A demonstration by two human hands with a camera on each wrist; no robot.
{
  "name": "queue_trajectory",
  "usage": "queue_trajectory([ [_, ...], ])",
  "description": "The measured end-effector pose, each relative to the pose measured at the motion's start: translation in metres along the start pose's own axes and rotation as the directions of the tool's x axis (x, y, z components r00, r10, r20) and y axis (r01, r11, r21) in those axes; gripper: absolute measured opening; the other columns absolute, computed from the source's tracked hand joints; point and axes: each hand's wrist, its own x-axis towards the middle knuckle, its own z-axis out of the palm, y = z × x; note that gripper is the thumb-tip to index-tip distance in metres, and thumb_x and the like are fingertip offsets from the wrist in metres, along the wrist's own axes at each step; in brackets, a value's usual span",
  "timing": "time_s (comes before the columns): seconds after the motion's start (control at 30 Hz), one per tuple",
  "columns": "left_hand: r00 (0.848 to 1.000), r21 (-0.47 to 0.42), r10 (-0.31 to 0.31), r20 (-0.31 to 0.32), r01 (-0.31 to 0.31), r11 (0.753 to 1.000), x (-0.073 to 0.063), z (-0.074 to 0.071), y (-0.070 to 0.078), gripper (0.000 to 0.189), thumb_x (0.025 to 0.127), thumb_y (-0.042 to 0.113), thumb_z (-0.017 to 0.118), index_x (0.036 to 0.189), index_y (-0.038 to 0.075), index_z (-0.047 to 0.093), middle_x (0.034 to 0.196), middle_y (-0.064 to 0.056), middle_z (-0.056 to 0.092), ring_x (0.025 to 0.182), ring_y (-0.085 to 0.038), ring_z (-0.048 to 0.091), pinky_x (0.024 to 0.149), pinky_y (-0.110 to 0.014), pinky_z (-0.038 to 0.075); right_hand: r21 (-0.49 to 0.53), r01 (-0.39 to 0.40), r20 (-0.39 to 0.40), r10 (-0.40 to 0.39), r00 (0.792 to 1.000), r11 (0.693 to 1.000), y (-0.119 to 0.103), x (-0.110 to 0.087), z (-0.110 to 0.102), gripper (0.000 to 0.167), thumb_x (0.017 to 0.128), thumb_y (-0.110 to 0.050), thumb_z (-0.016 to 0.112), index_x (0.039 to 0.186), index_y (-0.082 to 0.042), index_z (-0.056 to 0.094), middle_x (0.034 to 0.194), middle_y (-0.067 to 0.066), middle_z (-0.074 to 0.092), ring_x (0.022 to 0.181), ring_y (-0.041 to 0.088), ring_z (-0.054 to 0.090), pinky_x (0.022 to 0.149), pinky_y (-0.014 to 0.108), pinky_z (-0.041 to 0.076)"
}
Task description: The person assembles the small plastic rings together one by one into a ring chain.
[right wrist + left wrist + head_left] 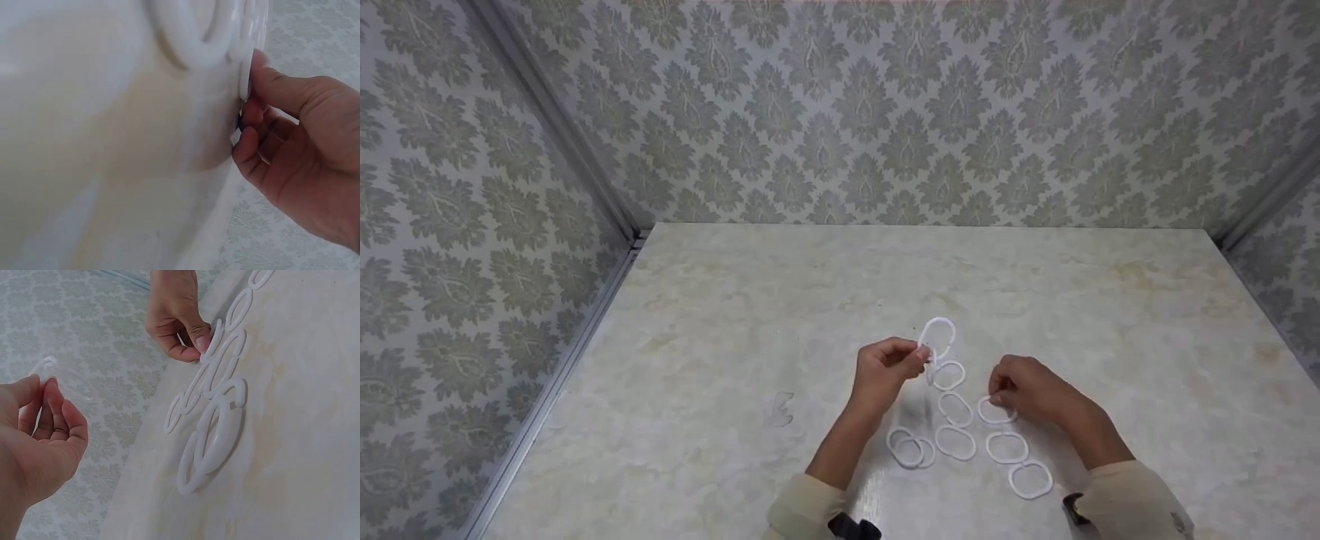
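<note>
My left hand (881, 375) holds a white plastic chain link (938, 320) between thumb and fingertips, raised off the table. A second link hangs close below those fingertips in the head view; in the left wrist view the held link (79, 394) looks pale and translucent. To the right, low over the table, my right hand (1031, 390) pinches the edge of another white oval link (980, 410), the farthest of a short row. Its thumb (281, 87) presses along that link's side in the right wrist view, with the fingers curled behind.
Below the right hand, that row continues with a middle link (988, 448) and a near link (1031, 497). More links (955, 428) form a column between the hands, beside two overlapping links (891, 448). A small clear piece (784, 409) lies left on the pale table (697, 337).
</note>
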Motion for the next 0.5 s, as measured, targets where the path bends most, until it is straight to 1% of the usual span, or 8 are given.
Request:
queue_trajectory([
  [0.07,1.000,0.001,-0.003,-0.001,0.003,1.000,0.000,0.000,0.001,0.019,0.092,0.007,0.072,0.102,-0.010,0.071,0.081,0.004,0.075,0.072,-0.003,0.065,0.073,-0.020,0.057,-0.020,0.013,-0.024,-0.013,1.000,1.000,0.001,0.000,0.001,0.005,0.090,-0.002,0.072,0.088,-0.005,0.068,0.087,0.006,0.063,0.077,0.006,0.051,0.068,0.021,0.044],
  [0.2,1.000,-0.001,-0.006,-0.004,0.006,1.000,0.000,-0.001,0.001,0.019,0.092,0.007,0.072,0.102,-0.009,0.071,0.082,0.003,0.075,0.073,-0.004,0.066,0.075,-0.021,0.058,-0.057,0.011,-0.056,-0.015,0.998,0.998,0.005,0.000,0.000,0.007,0.092,-0.004,0.070,0.088,-0.007,0.066,0.086,0.003,0.062,0.079,0.007,0.050,0.070,0.021,0.043],
  [0.27,1.000,-0.001,-0.010,-0.007,0.010,1.000,0.000,-0.002,0.001,0.019,0.092,0.008,0.072,0.102,-0.008,0.071,0.083,0.003,0.075,0.073,-0.004,0.066,0.076,-0.022,0.059,-0.050,0.009,-0.065,-0.012,0.998,0.999,0.007,0.000,0.000,0.007,0.094,-0.007,0.068,0.089,-0.007,0.064,0.084,0.003,0.062,0.077,0.006,0.049,0.070,0.021,0.043],
  [0.37,1.000,-0.006,-0.014,-0.009,0.014,1.000,0.000,-0.002,0.001,0.018,0.092,0.008,0.072,0.102,-0.008,0.071,0.083,0.003,0.075,0.073,-0.004,0.066,0.076,-0.022,0.059,0.004,-0.017,-0.082,0.017,0.996,1.000,0.010,0.000,0.000,0.005,0.097,-0.008,0.066,0.093,-0.007,0.063,0.081,0.003,0.062,0.070,0.005,0.051,0.066,0.021,0.044],
  [0.5,1.000,-0.029,-0.011,-0.008,0.011,1.000,-0.001,-0.003,0.002,0.018,0.092,0.007,0.072,0.102,-0.009,0.071,0.082,0.003,0.075,0.073,-0.004,0.066,0.075,-0.022,0.059,0.125,-0.032,-0.124,0.048,0.991,0.992,0.012,0.001,0.001,0.004,0.098,-0.007,0.064,0.100,-0.003,0.063,0.086,0.009,0.065,0.064,0.005,0.054,0.059,0.020,0.047],
])
